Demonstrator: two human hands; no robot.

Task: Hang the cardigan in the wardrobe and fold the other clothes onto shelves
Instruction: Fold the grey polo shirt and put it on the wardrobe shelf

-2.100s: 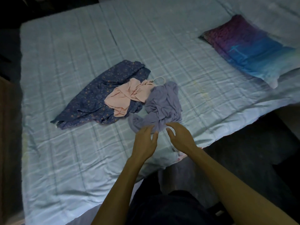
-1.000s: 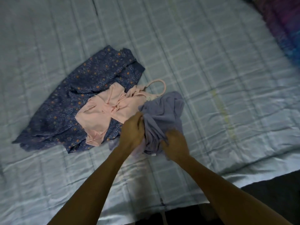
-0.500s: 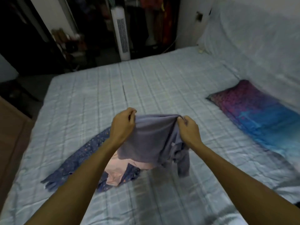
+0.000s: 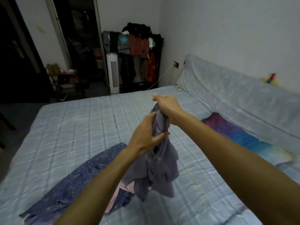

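3 garments are in view, and none looks hung or shelved yet, so the task seems barely begun. A person stands at a bed [image 4: 68, 120] covered in a pale blue checked sheet. Both hands hold a greyish-purple garment [image 4: 159, 166], possibly the cardigan, lifted clear of the bed and hanging bunched. The right hand [image 4: 167, 107] is clenched on its top edge; the left hand [image 4: 146, 137] grips the cloth just below. A navy floral garment [image 4: 81, 179] lies crumpled on the bed with a pink garment [image 4: 121, 190] on it, both unfolded. A loaded clothes rack [image 4: 138, 51] stands against the far wall.
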